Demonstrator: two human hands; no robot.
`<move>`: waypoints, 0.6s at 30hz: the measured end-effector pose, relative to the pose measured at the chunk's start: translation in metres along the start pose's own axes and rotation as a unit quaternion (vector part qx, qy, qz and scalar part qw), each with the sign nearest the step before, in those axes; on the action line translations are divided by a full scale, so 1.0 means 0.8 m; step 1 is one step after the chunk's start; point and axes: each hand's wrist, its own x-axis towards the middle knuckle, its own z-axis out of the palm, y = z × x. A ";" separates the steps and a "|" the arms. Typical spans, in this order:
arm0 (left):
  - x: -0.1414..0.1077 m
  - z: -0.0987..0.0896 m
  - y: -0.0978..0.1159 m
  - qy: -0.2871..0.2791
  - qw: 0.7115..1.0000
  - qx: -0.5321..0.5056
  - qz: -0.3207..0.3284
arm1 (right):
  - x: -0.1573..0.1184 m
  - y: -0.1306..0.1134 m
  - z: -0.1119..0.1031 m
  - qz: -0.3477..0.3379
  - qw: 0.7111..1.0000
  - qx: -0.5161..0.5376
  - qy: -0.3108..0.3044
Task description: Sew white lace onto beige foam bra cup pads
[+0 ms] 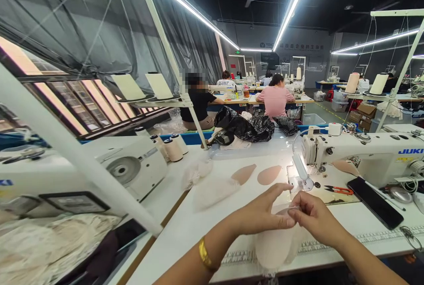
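Note:
A pale sheer fabric piece (273, 245) hangs below my two hands at the table's front edge. My left hand (270, 214), with a gold bangle at the wrist, has its thumb at the fabric's top edge and its index finger stretched away. Fingers of my right hand (309, 214) are pinched on the same edge, touching the left thumb. Just behind them is the needle area of a white sewing machine (380, 157). Two beige teardrop pieces (270, 174) lie flat beyond my left hand, beside a whitish sheer fabric pile (215, 192).
Red-handled snips (342, 190) and a black phone (376, 203) lie right of my hands. A printed ruler (318, 247) runs along the front edge. Thread cones (174, 149) and a slanting white pole (82, 152) stand left. Black plastic bags (245, 126) sit behind; people work beyond.

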 end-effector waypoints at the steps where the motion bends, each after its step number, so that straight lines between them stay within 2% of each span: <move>1: 0.005 -0.005 -0.001 -0.057 0.998 -0.030 -0.004 | -0.003 -0.007 -0.002 -0.013 1.000 -0.020 0.001; 2: 0.010 -0.008 -0.003 -0.093 0.994 -0.050 -0.017 | -0.005 -0.013 -0.005 -0.032 0.998 -0.045 0.012; 3: 0.013 -0.011 -0.005 -0.099 0.993 -0.055 -0.028 | -0.006 -0.019 -0.007 -0.063 0.994 -0.078 0.035; 4: 0.017 -0.014 -0.007 -0.071 0.996 -0.043 -0.029 | -0.007 -0.024 -0.009 -0.106 0.985 -0.118 0.067; 6: 0.020 -0.019 -0.010 0.054 0.998 0.024 0.008 | -0.006 -0.031 -0.010 -0.214 0.946 -0.199 0.138; 7: 0.020 -0.021 -0.013 0.122 0.989 0.072 0.045 | -0.004 -0.032 -0.010 -0.266 0.922 -0.230 0.164; 9: 0.019 -0.024 -0.021 0.217 0.948 0.190 0.137 | 0.003 -0.025 -0.010 -0.334 0.883 -0.273 0.182; 10: 0.019 -0.024 -0.027 0.238 0.919 0.258 0.181 | 0.008 -0.017 -0.012 -0.350 0.871 -0.296 0.180; 11: 0.018 -0.023 -0.033 0.239 0.889 0.326 0.215 | 0.013 -0.006 -0.015 -0.355 0.858 -0.330 0.171; 13: 0.019 -0.017 -0.046 0.186 0.851 0.425 0.248 | 0.024 0.021 -0.027 -0.341 0.833 -0.416 0.132; 16: 0.028 0.001 -0.060 0.070 0.854 0.455 0.243 | 0.040 0.061 -0.055 -0.314 0.803 -0.503 0.052; 18: 0.043 0.013 -0.064 0.050 0.852 0.456 0.253 | 0.046 0.076 -0.073 -0.316 0.801 -0.508 0.007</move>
